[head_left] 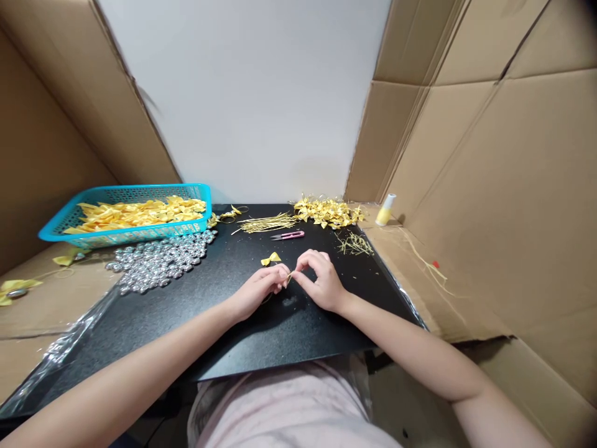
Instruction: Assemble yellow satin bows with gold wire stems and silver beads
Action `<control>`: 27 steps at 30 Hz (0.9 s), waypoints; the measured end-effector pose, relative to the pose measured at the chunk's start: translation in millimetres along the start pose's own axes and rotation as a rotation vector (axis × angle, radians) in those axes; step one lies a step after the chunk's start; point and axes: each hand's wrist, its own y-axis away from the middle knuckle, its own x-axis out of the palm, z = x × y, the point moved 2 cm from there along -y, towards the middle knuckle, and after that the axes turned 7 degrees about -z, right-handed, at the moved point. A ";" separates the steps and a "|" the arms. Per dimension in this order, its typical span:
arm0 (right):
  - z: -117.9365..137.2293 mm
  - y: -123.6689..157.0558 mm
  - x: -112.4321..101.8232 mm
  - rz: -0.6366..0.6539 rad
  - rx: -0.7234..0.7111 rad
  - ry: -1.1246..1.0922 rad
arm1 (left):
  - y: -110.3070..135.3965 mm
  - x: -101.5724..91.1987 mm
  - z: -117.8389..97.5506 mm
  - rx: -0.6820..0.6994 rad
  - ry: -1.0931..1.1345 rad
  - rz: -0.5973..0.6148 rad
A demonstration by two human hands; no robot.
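Near the middle of the black table (209,336), my left hand (263,286) is closed in a pinch on a thin gold cord (290,277). My right hand (321,283) pinches the same cord from the other side, with thumb and forefinger together. Part of the cord loops below my left hand. A single yellow ribbon bow (271,259) lies just beyond my left fingers. Farther off rest pink-handled thread snips (288,236), blades to the left, and a bundle of cut gold cords (265,222).
At the left stands a blue basket (125,238) of yellow bows, with many silver beads (161,261) before it. Finished-looking yellow bows (326,211) lie heaped at the back right, above cord scraps (355,244). A thread spool (386,210) stands by the cardboard wall (489,186).
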 end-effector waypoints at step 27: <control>-6.0 -3.4 4.3 0.098 0.264 -0.397 | -2.0 -3.7 2.7 0.018 -0.068 0.068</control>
